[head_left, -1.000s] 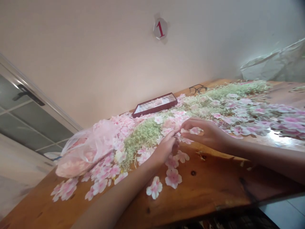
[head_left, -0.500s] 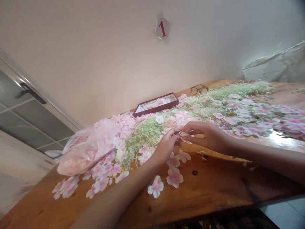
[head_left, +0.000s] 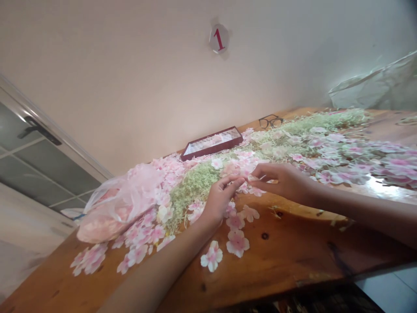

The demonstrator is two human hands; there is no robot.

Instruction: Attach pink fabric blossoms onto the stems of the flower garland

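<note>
Left hand [head_left: 221,202]: fingers [head_left: 233,184] spread and extended, released, nothing visible in them, tips just beside the right hand. Right hand [head_left: 282,182]: fingers [head_left: 263,170] curled, thumb closed on a small pale petal [head_left: 261,178], slightly blurred, hands nearly touching around it at mid-frame.

Under the hands, wooden surface [head_left: 286,248]. Loose pink blossoms [head_left: 237,243] lie on it at 6 o'clock from the hands, more in a band [head_left: 140,245] at 8. Green-cream moss strip [head_left: 195,191] at 9 runs beside and under the blossoms, continuing to 2. Pale pink heap [head_left: 355,163] at 3, blossoms on moss.

Farther out: plastic bag [head_left: 114,208] of pink petals at 9, touching the blossoms. Dark red tray [head_left: 211,145] at 12, glasses [head_left: 271,122] at 1. Beyond: wall sign "1" [head_left: 219,38] at 12, glass door [head_left: 39,148] at 10, white plastic sheet [head_left: 371,87] at 2.
</note>
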